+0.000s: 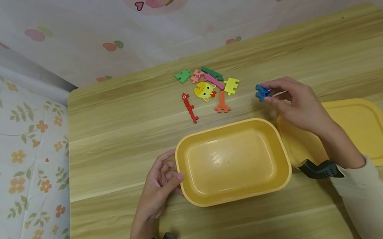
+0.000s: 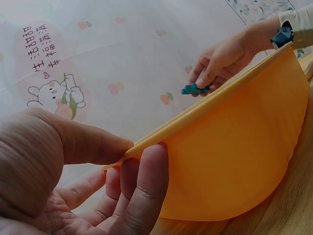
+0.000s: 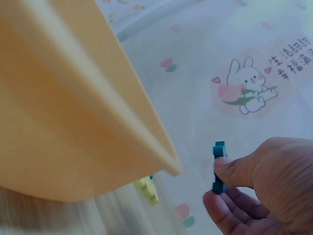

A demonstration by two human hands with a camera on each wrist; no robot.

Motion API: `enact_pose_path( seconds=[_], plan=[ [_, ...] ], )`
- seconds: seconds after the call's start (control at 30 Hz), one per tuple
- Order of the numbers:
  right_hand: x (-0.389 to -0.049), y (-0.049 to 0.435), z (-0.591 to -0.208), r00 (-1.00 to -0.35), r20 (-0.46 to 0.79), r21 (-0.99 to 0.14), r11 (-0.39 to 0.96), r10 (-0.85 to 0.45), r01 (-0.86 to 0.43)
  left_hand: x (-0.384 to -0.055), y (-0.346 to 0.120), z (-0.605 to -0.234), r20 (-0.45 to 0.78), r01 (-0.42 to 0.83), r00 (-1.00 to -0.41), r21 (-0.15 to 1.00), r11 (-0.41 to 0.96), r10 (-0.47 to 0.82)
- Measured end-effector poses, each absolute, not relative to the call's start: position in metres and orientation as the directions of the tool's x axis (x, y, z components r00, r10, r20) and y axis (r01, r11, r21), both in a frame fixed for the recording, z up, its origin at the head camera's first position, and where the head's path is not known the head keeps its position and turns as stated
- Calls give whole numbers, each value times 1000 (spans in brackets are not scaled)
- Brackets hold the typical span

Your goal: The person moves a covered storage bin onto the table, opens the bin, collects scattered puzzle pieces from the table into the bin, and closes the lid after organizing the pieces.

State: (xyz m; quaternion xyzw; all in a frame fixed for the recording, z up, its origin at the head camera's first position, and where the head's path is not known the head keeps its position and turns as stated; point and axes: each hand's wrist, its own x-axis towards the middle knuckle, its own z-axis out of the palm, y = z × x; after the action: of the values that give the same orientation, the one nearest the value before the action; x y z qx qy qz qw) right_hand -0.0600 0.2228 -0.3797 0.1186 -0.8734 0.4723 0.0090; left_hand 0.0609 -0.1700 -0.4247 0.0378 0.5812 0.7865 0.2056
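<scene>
My left hand (image 1: 161, 184) grips the left end of a yellow plastic box (image 1: 237, 195), thumb over the rim and fingers against the outer wall. The box holds nothing in the head view. In my right hand (image 1: 298, 102) a blue puzzle piece (image 1: 261, 92) is pinched between thumb and fingers, above the table beyond the box's right corner. Left of it lie a yellow puzzle piece (image 1: 231, 86), an orange piece (image 1: 222, 103), a giraffe-face piece (image 1: 205, 91), a pink piece (image 1: 214, 81) and a red piece (image 1: 190, 108).
The yellow lid (image 1: 364, 131) lies on the wooden table (image 1: 113, 148) under my right forearm, beside the box. Green pieces (image 1: 183, 76) and a salmon piece (image 1: 196, 76) lie farther back. A patterned curtain (image 1: 70, 42) hangs behind the table.
</scene>
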Motion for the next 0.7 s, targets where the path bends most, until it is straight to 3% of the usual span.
enact_pose_path(
  seconds=[0.37, 0.7],
  plan=[
    [-50, 222, -366, -956, 99, -814, 531, -275, -237, 59, -168, -425, -177, -278, -913, 929, -244, 367],
    [-40, 216, -357, -886, 104, -786, 507, -453, -352, 62, -169, -423, -191, -285, -912, 931, -227, 362]
  ],
)
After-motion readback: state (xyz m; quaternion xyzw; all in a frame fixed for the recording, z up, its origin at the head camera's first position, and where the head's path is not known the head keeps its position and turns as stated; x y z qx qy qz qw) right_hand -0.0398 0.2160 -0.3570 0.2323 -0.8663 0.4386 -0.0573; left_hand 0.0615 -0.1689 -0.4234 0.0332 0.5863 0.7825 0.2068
